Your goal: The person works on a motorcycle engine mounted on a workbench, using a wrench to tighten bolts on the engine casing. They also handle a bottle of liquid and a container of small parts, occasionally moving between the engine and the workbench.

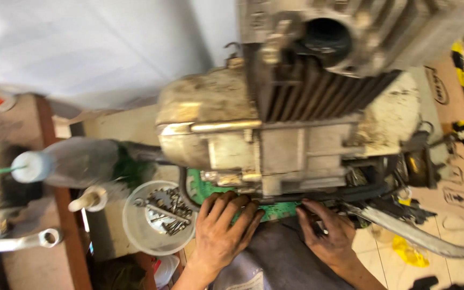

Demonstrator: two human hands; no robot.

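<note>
A dirty grey engine block (pixel 296 118) with cooling fins and a round port on top stands in the middle of the view. My left hand (pixel 222 231) lies flat with fingers spread against the engine's lower edge, on a green stand (pixel 202 189) beneath it. My right hand (pixel 326 231) grips the underside of the engine near a black hose (pixel 328 193); its fingertips are hidden, so what it holds is unclear. Both hands are grimy.
A clear plastic bowl (pixel 135 228) with several bolts and nuts sits left of my left hand. A plastic bottle (pixel 76 161) lies further left, with a wrench (pixel 17 243) below it. A metal lever (pixel 409 231) sticks out at the right, over cardboard (pixel 457 188).
</note>
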